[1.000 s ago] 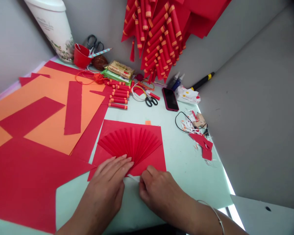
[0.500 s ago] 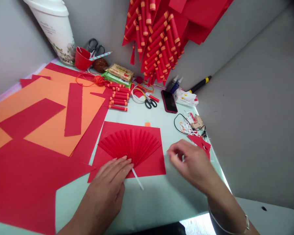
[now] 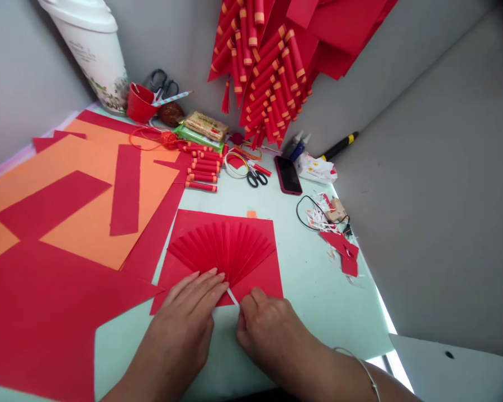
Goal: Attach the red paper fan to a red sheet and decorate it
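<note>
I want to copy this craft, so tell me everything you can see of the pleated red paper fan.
The pleated red paper fan is a half-circle of red paper, folded in narrow accordion pleats that radiate from one point at its near edge. It lies spread open and flat on a red paper square on the pale green table. A thin white strip sticks out from its base toward the person. The left hand presses its fingertips on the base; the right hand pinches the strip.

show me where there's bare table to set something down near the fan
Bare table lies right of the red sheet, between it and the red scraps. Another patch sits between sheet and phone. The left, under orange paper, is crowded.
</note>
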`<state>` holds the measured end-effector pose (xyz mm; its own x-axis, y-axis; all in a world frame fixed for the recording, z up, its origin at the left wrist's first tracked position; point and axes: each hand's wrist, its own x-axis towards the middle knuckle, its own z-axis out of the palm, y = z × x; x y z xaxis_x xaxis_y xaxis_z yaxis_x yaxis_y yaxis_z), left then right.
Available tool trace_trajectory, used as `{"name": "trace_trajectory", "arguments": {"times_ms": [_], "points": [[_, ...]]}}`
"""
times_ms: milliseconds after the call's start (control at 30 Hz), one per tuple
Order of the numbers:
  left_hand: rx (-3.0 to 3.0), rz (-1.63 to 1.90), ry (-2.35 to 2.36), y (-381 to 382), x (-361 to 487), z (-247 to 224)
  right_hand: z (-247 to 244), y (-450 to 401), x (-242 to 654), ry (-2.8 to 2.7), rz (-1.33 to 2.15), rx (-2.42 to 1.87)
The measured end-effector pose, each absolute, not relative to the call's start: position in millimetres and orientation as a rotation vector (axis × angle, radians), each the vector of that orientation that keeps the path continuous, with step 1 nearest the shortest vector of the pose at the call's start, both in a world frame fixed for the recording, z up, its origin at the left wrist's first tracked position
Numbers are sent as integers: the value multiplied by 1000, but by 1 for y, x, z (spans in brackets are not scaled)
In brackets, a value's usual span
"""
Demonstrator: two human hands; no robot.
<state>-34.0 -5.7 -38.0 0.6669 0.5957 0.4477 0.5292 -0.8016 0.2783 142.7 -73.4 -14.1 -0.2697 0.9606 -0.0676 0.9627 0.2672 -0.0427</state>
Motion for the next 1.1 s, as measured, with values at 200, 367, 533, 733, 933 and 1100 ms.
{"name": "trace_trajectory", "arguments": {"times_ms": [200,367,533,733,933,1100], "points": [[2774,825,919,-6,-34,-37,-9,-76,149,2498,-81,1998],[2812,851,887,-4,-35,-41,17,-61,185,2354,-80,2362],[2852,850,860,0,-34,-42,36,-51,192,2328,-564,2486],[2829,837,907,-3,-34,-39,7,-54,151,2357,-671,2309],[2871,884,879,0,-36,-42,-20,-56,136,2485,-229,2119],[2894,965,823,6,-40,-56,-26,-55,134,2476,-260,2118]]}}
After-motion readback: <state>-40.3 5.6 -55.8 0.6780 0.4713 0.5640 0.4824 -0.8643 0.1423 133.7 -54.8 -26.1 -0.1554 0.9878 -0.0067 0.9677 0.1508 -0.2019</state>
